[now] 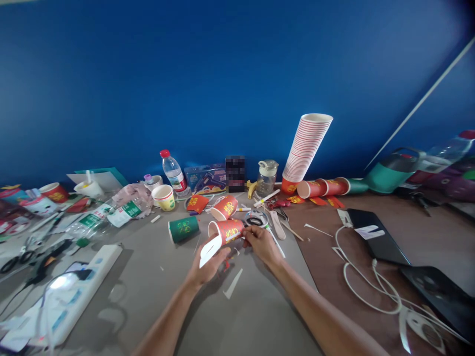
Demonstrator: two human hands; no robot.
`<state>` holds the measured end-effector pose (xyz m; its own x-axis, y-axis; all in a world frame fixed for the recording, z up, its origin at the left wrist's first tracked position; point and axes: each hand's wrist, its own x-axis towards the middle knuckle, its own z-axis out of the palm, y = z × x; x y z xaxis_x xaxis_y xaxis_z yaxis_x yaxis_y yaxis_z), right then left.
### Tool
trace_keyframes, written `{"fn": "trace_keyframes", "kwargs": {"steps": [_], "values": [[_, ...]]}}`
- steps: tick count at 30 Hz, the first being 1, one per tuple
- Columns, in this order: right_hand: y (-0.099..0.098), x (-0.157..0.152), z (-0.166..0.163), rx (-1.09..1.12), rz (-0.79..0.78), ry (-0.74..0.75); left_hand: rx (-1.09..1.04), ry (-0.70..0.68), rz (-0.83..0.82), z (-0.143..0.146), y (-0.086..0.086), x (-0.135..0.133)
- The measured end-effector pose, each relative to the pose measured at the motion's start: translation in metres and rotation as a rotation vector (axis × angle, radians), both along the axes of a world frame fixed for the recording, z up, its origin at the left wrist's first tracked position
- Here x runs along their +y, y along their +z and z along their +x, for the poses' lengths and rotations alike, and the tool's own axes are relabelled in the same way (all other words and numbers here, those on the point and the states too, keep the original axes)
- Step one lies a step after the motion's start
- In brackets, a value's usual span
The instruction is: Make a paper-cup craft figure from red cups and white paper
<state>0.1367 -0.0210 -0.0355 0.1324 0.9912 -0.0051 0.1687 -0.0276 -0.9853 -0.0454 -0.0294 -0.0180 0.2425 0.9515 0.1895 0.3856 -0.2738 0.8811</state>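
A red paper cup with gold lettering [230,231] lies on its side in front of me, its mouth toward the left. My left hand [208,264] is closed around its underside, near the mouth. A white paper piece with rounded ends [210,250] sticks out at the cup's mouth, beside my left thumb. With fingertips pinched at the base of the cup is my right hand [258,242]; anything small between those fingers is hidden. Just behind lies another red cup [224,207], and a green paper cup [183,230] rests on its side to the left.
A tall leaning stack of paper cups [307,148] stands at the back right. Scissors [255,219] and sticks lie beyond my right hand. At left is a white power strip [87,291]; at right, a phone [374,235] and white cable [347,277]. A paper scrap [233,284] lies nearby.
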Motion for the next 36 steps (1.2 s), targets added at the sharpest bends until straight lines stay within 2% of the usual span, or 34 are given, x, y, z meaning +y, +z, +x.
{"fn": "trace_keyframes", "kwargs": {"steps": [4,8,11,14,21,27,32,36], "values": [[0.003,-0.003,-0.001,-0.049,0.034,-0.038,0.027,0.073,0.063,0.004,-0.004,0.004],[0.014,-0.014,-0.010,-0.138,0.306,-0.228,0.063,0.111,0.187,0.004,-0.004,0.009],[0.021,-0.025,-0.020,-0.181,0.388,-0.124,0.149,0.139,0.224,0.003,-0.003,0.008],[0.023,-0.031,-0.030,-0.172,0.372,-0.027,0.178,0.145,0.237,0.003,-0.003,0.002],[0.022,-0.031,-0.038,-0.189,0.266,-0.078,0.078,0.013,0.136,0.006,-0.008,-0.007],[0.021,-0.031,-0.039,-0.216,0.244,-0.090,0.108,-0.073,0.279,0.006,-0.013,-0.005],[0.016,-0.029,-0.040,-0.242,0.241,-0.095,0.198,-0.141,0.461,0.005,-0.004,-0.003],[0.015,-0.028,-0.040,-0.243,0.217,-0.098,0.217,-0.171,0.495,0.006,0.002,-0.003]]}}
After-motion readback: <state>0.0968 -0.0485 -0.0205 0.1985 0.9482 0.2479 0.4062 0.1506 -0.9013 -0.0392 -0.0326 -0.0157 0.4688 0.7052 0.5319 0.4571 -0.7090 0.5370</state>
